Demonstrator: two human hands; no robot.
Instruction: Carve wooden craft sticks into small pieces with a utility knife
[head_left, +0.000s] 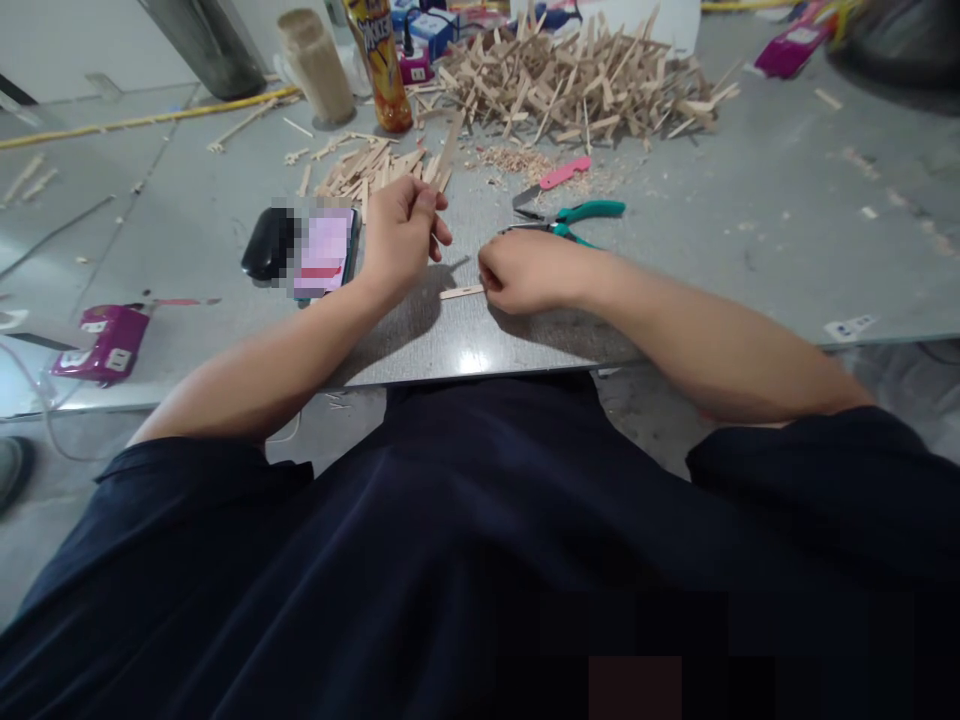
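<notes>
My left hand (405,228) is raised a little over the table with its fingers curled. A flat wooden stick (451,145) points up and away from its fingertips and appears pinched there. Close by, my right hand (529,270) rests low at the tabletop, closed like a fist. From its thumb side a thin pale wooden stick (460,293) sticks out to the left, the rest hidden by the fingers. Just beyond the right hand lie teal-handled pliers (592,209), partly covered by it, and a pink-handled folding knife (564,174) with its blade out.
A big heap of wooden sticks (585,85) fills the back, with a smaller pile (371,168) nearer. Shavings (517,160) lie between. A phone (324,250) and a black rounded object (268,243) sit left. A drink bottle (382,70) and a jar (319,70) stand behind.
</notes>
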